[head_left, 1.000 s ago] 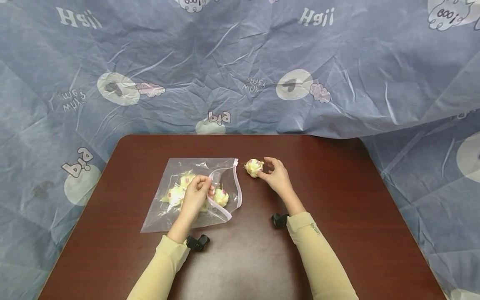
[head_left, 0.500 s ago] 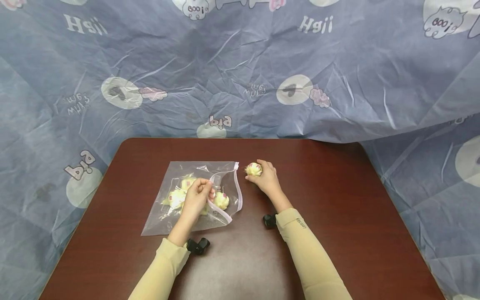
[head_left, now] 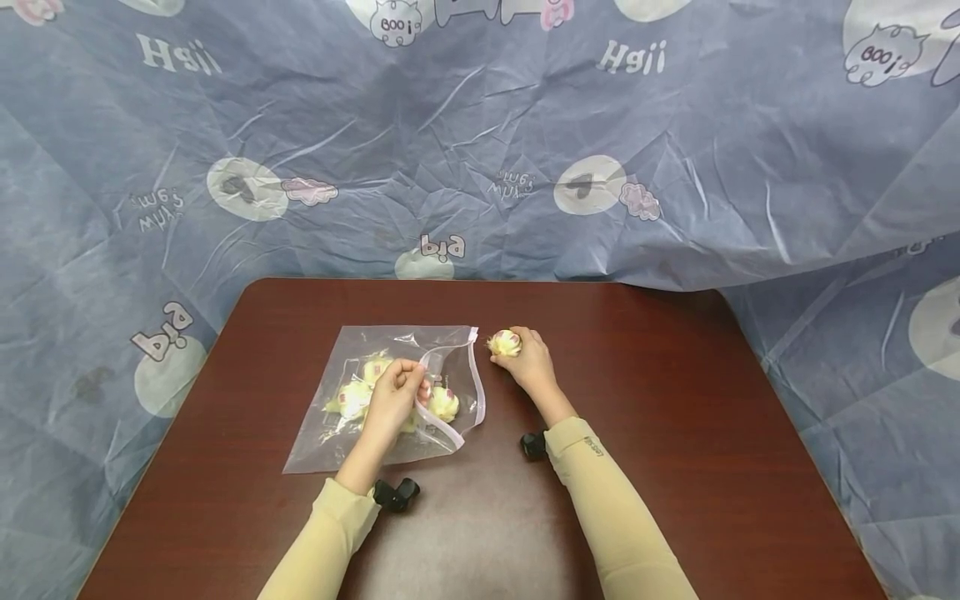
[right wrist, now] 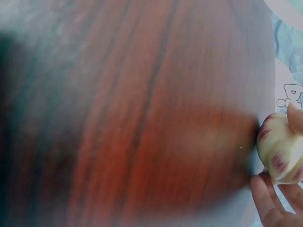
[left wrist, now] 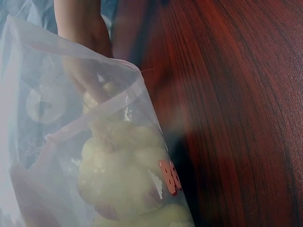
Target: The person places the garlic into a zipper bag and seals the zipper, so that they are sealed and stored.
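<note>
My left hand [head_left: 392, 398] pinches the upper lip of a clear zip bag [head_left: 318, 446], whose mouth gapes to the right. Several pale yellow garlic bulbs [head_left: 444, 404] with pinkish-purple marks lie inside, partly covered by that hand. In the left wrist view a garlic bulb [left wrist: 120, 175] shows through the plastic. Just right of the bag's mouth, my right hand [head_left: 534, 367] grips another garlic bulb [head_left: 504, 342] between thumb and fingers. Seen from the right wrist, this garlic bulb [right wrist: 279, 153] has purple streaks, with fingers on opposite sides of it.
A dark red-brown wooden table [head_left: 675, 433] carries everything. Behind it and at both sides hangs a blue printed cloth [head_left: 480, 125], its lower edge lying over the table's back right corner. A black wrist camera [head_left: 397, 495] sits at the left cuff.
My right hand has moved left and its fingers have come around the garlic bulb, which has stayed beside the bag. The left hand keeps its hold on the bag. The head view has tilted slightly.
</note>
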`<action>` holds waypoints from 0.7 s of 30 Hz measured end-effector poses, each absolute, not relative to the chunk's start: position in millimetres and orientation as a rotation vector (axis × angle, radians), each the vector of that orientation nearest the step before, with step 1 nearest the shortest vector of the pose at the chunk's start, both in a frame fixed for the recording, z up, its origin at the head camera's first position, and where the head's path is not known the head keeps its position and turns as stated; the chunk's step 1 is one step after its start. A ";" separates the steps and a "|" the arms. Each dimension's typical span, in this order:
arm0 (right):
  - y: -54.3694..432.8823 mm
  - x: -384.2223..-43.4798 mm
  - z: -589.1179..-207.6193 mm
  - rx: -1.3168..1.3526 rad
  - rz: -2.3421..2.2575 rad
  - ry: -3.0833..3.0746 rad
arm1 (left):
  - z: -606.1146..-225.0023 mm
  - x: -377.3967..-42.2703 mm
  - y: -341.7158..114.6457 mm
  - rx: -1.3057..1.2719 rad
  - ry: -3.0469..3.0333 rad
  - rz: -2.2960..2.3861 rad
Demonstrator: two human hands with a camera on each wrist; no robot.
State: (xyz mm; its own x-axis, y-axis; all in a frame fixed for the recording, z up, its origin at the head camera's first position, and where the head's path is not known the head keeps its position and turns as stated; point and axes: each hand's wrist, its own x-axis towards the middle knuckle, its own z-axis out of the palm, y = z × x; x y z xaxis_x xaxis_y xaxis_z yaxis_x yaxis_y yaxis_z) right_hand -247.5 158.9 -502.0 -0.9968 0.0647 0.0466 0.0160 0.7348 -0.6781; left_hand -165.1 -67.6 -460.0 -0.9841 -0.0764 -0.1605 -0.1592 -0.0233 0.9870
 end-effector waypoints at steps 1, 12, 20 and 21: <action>159.4 -247.0 -502.3 -0.061 1.114 -2.855 | -460.4 -165.2 -67.5 -0.260 2.153 2.192; 166.8 -227.5 -493.6 -0.051 1.208 -2.766 | -460.9 -162.7 -68.2 -0.256 2.193 2.162; 168.8 -208.5 -476.1 0.032 1.273 -2.669 | -459.2 -164.3 -68.4 -0.259 2.216 2.151; 168.5 -205.8 -473.4 0.040 1.288 -2.663 | -459.3 -164.6 -68.4 -0.262 2.212 2.152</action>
State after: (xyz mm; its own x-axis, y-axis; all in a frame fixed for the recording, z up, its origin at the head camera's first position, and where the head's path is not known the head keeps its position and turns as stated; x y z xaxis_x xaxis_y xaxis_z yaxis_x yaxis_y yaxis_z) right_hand -205.8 168.5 -473.4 -0.9829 0.0549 0.1755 -0.1035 0.6237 -0.7748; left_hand -164.6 -68.4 -459.3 -0.9847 -0.0900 -0.1491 -0.1515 0.0209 0.9882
